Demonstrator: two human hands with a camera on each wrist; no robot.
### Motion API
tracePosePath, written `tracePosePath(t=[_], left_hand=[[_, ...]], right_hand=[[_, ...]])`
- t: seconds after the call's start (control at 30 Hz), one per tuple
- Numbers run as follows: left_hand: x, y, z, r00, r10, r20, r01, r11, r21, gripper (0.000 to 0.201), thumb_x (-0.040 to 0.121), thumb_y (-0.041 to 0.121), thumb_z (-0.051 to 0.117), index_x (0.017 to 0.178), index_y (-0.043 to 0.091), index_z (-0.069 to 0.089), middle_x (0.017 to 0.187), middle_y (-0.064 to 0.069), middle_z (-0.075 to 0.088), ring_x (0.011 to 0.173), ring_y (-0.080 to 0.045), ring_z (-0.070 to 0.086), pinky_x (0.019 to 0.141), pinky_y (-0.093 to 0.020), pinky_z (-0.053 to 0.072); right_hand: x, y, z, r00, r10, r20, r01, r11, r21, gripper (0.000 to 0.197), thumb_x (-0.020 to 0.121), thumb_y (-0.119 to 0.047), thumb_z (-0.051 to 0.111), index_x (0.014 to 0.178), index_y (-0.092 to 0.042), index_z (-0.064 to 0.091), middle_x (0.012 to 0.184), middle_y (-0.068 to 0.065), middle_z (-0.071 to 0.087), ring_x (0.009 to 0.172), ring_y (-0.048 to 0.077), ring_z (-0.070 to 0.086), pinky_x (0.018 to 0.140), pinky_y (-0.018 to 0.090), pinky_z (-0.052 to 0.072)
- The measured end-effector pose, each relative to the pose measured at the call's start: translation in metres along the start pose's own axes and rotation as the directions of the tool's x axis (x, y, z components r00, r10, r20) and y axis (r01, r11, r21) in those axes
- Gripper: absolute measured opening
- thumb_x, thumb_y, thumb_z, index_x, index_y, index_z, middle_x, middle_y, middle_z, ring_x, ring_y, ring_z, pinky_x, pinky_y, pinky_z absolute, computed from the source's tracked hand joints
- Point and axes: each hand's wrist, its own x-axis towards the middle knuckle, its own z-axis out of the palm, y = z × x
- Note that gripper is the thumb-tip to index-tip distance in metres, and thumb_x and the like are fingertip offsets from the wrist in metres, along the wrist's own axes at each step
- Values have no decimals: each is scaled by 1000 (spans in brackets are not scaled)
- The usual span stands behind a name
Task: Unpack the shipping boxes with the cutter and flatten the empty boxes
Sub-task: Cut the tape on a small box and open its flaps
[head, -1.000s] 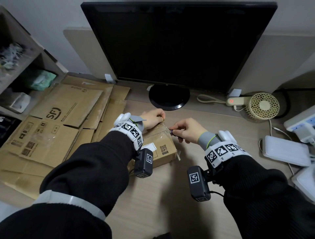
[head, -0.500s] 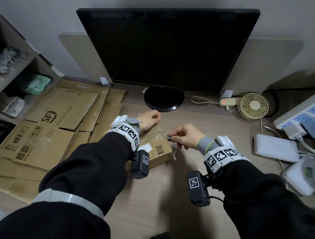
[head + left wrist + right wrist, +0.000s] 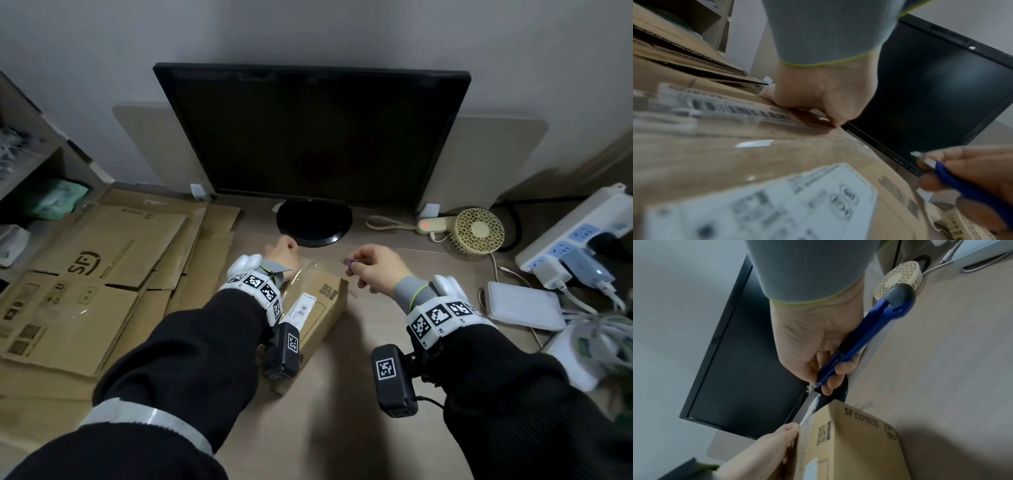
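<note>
Pinching cutter [image 3: 846,353], left hand [image 3: 282,255] gripping box [image 3: 318,301]

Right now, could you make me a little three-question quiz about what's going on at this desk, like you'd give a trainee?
1. True or false: the right hand holds the blue cutter.
2. Where does the left hand rest? A) on the fan B) on the far end of the sealed box C) on the monitor
3. Fill in: the flattened boxes lie on the person's ____ side.

Key: 1 true; 2 B; 3 left.
</note>
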Motion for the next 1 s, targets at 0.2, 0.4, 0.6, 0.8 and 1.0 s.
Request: tracePosePath(t=[0.2, 0.4, 0.6, 0.8, 1.0], left_hand=[[-1, -17, -30, 989, -143, -22, 145, 968, 203, 38, 97, 22, 49, 130, 4, 42, 135, -20, 41, 118, -36, 49, 98, -39, 37], [-5, -40, -47, 960, 176, 217, -207, 970, 129, 42, 85, 33, 67, 119, 14, 52, 119, -5, 51, 107, -23, 51, 90, -32, 42], [-9, -59, -42, 944, 299, 140, -304, 952, 21, 46, 74, 29, 77, 112, 15, 54, 115, -3, 53, 107, -20, 50, 87, -28, 39], [-3, -60, -39, 943, 229, 240, -260, 960, 104, 51, 79, 34, 72, 119, 13, 49, 126, -7, 42, 117, -27, 41, 97, -35, 35], [8, -59, -43, 936, 180, 304, -240, 955, 173, 49, 83, 43, 67, 116, 12, 47, 127, -9, 35, 112, -29, 44, 96, -38, 39]], right_hand=[[8, -23, 20, 1000, 4, -2, -5, 1000, -20, 15, 89, -8, 53, 99, -19, 58, 82, -1, 62, 66, 12, 63, 51, 22, 51], [24, -44, 63, 1000, 0, 0, 0, 995, -99, 19, 86, -12, 58, 103, -18, 61, 101, 7, 69, 84, 25, 68, 77, 38, 58], [34, -51, 81, 994, 15, -106, -28, 992, -121, 25, 86, -18, 61, 111, -17, 63, 100, 4, 71, 93, 23, 67, 89, 38, 53], [28, -52, 84, 982, 57, -182, -77, 991, -109, 19, 84, -19, 64, 103, -17, 64, 91, -2, 66, 90, 17, 62, 86, 28, 50], [24, -54, 81, 976, 69, -205, -94, 989, -112, 8, 84, -26, 66, 86, -19, 64, 81, -2, 66, 77, 15, 63, 75, 25, 52]])
